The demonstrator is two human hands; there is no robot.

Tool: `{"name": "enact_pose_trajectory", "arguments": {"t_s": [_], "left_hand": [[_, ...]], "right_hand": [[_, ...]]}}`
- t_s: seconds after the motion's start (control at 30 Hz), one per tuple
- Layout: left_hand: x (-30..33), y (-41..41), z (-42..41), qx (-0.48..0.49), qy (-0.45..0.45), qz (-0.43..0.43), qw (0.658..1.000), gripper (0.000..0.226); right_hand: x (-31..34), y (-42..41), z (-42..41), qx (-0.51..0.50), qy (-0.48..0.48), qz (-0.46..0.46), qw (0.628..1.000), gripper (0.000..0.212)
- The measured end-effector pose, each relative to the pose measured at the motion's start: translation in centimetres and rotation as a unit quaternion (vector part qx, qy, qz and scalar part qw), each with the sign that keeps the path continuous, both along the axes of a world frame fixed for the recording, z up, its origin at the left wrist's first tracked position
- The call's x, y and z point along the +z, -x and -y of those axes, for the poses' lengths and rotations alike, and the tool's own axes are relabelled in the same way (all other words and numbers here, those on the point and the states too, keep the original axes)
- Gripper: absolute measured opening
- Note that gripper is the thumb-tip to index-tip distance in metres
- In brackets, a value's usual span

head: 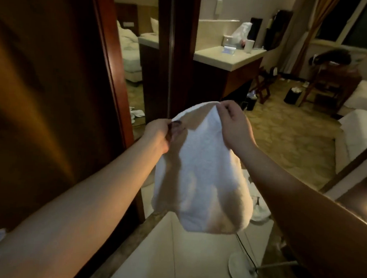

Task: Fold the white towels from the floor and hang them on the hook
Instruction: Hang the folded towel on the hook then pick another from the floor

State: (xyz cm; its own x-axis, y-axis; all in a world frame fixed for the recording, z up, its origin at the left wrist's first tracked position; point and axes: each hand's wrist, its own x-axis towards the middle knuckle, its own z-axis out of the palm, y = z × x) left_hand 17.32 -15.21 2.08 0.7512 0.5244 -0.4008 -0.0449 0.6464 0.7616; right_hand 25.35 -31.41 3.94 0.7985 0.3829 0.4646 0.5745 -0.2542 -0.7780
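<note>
A white towel (200, 173) hangs in the air in front of me, held up by its top edge. My left hand (160, 133) pinches the towel's upper left corner. My right hand (232, 122) pinches the upper right part of the top edge, a little higher. The towel droops down in a rounded, loosely doubled shape over the tiled floor. More white cloth (259, 208) lies on the floor behind the towel, partly hidden by it. No hook is in view.
A dark wooden door (42, 99) stands close on the left, a mirror (131, 57) beside it. A counter (227, 56) with bottles is ahead. A white stand base (240, 269) with a cable sits on the tiles. Beds (361, 127) lie on the right.
</note>
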Motion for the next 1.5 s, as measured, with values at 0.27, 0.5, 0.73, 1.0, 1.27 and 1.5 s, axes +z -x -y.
{"name": "enact_pose_trajectory", "arguments": {"t_s": [0.27,0.5,0.73,1.0,1.27,1.5], "left_hand": [[0.6,13.9,-1.0,-0.094,-0.370,0.021,0.924,0.025],[0.0,26.3,-4.8,-0.126,-0.300,0.039,0.945,0.022],[-0.4,34.0,-7.2,-0.011,-0.343,0.032,0.939,0.016],[0.9,40.4,-9.0,0.060,-0.385,0.035,0.920,0.019],[3.7,44.7,-13.9,0.216,-0.347,-0.017,0.912,0.018],[4.9,46.3,-15.6,0.281,-0.280,-0.057,0.916,0.013]], "right_hand": [[0.3,10.8,-4.4,0.139,0.104,0.044,0.984,0.014],[0.4,19.8,-7.0,0.212,0.154,0.012,0.965,0.019],[-0.8,25.3,-9.4,0.250,0.149,-0.013,0.957,0.016],[-4.8,26.4,-11.8,0.277,0.278,0.023,0.920,0.018],[-9.0,21.9,-12.8,0.229,0.310,0.038,0.922,0.019],[-9.3,19.0,-14.1,0.231,0.309,0.057,0.921,0.015]]}}
